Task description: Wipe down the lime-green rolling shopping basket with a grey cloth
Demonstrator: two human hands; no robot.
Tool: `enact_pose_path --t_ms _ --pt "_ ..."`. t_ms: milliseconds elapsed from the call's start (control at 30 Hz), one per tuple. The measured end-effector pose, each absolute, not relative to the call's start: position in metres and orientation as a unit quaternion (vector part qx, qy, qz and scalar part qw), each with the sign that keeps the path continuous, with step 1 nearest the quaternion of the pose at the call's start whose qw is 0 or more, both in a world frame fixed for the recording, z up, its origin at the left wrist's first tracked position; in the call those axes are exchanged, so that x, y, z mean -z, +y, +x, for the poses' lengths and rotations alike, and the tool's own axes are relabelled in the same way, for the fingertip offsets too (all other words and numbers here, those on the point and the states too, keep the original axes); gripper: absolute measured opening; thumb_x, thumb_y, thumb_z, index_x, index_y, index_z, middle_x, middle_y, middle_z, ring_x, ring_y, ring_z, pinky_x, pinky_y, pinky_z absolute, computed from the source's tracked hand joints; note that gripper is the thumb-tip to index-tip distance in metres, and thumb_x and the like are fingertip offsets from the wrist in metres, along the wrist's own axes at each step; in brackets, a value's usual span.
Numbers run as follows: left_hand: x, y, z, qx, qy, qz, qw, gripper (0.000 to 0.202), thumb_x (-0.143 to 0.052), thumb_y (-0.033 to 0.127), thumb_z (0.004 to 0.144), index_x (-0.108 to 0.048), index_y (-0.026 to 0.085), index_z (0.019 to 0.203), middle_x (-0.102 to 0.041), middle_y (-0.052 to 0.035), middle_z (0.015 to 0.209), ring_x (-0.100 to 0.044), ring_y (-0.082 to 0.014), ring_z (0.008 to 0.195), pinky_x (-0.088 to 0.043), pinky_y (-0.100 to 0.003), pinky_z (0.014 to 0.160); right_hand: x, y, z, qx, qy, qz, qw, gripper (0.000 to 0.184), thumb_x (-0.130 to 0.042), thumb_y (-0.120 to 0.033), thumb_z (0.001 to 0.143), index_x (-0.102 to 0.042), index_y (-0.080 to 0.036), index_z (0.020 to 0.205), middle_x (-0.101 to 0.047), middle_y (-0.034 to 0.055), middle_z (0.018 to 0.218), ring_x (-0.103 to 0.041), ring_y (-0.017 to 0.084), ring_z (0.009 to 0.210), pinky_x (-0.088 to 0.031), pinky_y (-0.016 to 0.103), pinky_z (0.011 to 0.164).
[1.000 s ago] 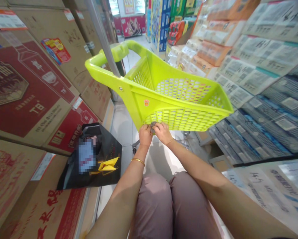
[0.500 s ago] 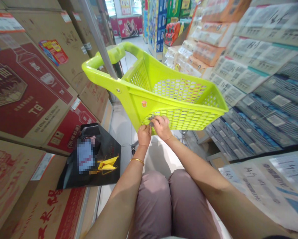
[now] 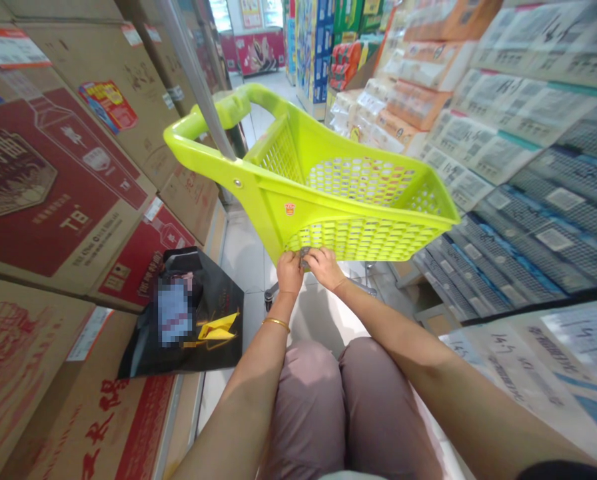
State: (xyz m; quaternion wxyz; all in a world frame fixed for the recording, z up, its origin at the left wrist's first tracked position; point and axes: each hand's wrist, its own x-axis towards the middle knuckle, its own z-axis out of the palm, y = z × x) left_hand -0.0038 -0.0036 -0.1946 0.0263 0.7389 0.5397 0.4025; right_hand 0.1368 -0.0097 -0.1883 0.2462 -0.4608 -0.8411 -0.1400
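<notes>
Close to the lower side of a lime-green shopping cart, my two hands meet around a small crumpled grey piece, perhaps cloth or wipe; its kind is too small to tell. My left hand pinches it from the left, and a gold bangle circles that wrist. From the right, the fingers of my right hand are closed on the same piece. Behind my hands is the cart's perforated basket wall. I cannot tell whether my fingers touch the cart.
A black bag with a yellow piece on it stands to the left, against stacked cardboard cartons. Packs of paper goods are piled along the right. A metal pole rises at the cart's handle. Tiled floor runs beneath the cart.
My right hand has come down slightly, level with my left. The grey piece now sits lower, between the fingertips of both hands. The cart is practically in the same place.
</notes>
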Motion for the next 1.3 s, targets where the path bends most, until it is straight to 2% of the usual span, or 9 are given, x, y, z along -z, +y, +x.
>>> enact_pose_path --t_ms 200,367,467,700,933,1100,1200,1300 --pt "0.193 -0.005 -0.003 -0.417 0.532 0.736 0.017 0.021 -0.046 0.023 0.088 -0.065 0.017 0.08 -0.053 -0.0049 0.07 -0.049 -0.0192 0.071 -0.041 -0.032 0.066 0.171 -0.011 0.137 0.133 -0.839 -0.466 0.247 0.026 -0.043 -0.023 0.093 -0.063 -0.025 0.109 -0.059 0.0063 0.108 -0.04 0.02 0.099 -0.032 0.033 0.086" --pt "0.19 -0.007 -0.001 -0.437 0.531 0.726 0.027 0.033 -0.04 0.034 0.094 -0.064 0.016 0.08 -0.049 -0.0029 0.067 -0.048 -0.0174 0.07 -0.039 -0.032 0.069 0.141 -0.005 0.133 0.183 -0.779 -0.495 0.337 0.028 -0.042 -0.026 0.093 -0.064 -0.025 0.11 -0.058 0.0071 0.109 -0.039 0.022 0.104 -0.03 0.036 0.091" --pt "0.189 -0.009 -0.001 -0.424 0.535 0.731 0.009 0.037 -0.036 0.035 0.095 -0.065 0.015 0.082 -0.049 -0.0031 0.067 -0.048 -0.017 0.07 -0.039 -0.031 0.069 0.137 -0.002 0.132 0.193 -0.768 -0.501 0.35 0.028 -0.042 -0.027 0.092 -0.065 -0.026 0.108 -0.058 0.0073 0.108 -0.04 0.022 0.103 -0.031 0.037 0.091" --pt "0.189 -0.009 -0.003 -0.39 0.547 0.741 0.012 0.03 -0.041 0.029 0.092 -0.067 0.015 0.086 -0.054 -0.0056 0.07 -0.051 -0.0193 0.072 -0.04 -0.032 0.067 0.173 -0.011 0.141 0.158 -0.834 -0.467 0.248 0.025 -0.043 -0.025 0.093 -0.065 -0.026 0.106 -0.061 0.0055 0.105 -0.041 0.02 0.097 -0.034 0.033 0.083" --pt "0.187 -0.009 -0.002 -0.386 0.558 0.735 0.01 0.035 -0.037 0.029 0.094 -0.067 0.014 0.083 -0.054 -0.0056 0.069 -0.051 -0.0184 0.071 -0.039 -0.032 0.068 0.187 -0.019 0.145 0.147 -0.86 -0.45 0.193 0.025 -0.042 -0.023 0.093 -0.064 -0.023 0.105 -0.06 0.0061 0.111 -0.041 0.02 0.099 -0.034 0.033 0.083" --pt "0.187 -0.01 -0.001 -0.404 0.549 0.732 -0.012 0.033 -0.039 0.031 0.094 -0.067 0.015 0.084 -0.052 -0.004 0.068 -0.049 -0.0172 0.069 -0.038 -0.03 0.066 0.163 -0.013 0.14 0.16 -0.836 -0.459 0.254 0.026 -0.042 -0.025 0.093 -0.064 -0.024 0.108 -0.06 0.0065 0.109 -0.04 0.021 0.1 -0.033 0.035 0.086" --pt "0.186 -0.01 0.0 -0.415 0.55 0.724 -0.018 0.035 -0.039 0.033 0.094 -0.066 0.015 0.08 -0.049 -0.0028 0.066 -0.047 -0.0165 0.067 -0.038 -0.03 0.066 0.141 -0.007 0.135 0.173 -0.794 -0.489 0.316 0.03 -0.04 -0.026 0.093 -0.064 -0.026 0.11 -0.059 0.0072 0.11 -0.04 0.023 0.104 -0.032 0.037 0.09" --pt "0.184 -0.011 0.001 -0.42 0.548 0.723 -0.003 0.036 -0.039 0.033 0.094 -0.065 0.015 0.076 -0.048 -0.0022 0.064 -0.046 -0.0161 0.066 -0.038 -0.03 0.066 0.129 -0.004 0.13 0.18 -0.767 -0.51 0.344 0.031 -0.039 -0.027 0.092 -0.063 -0.026 0.112 -0.057 0.0085 0.111 -0.039 0.025 0.106 -0.031 0.04 0.092"
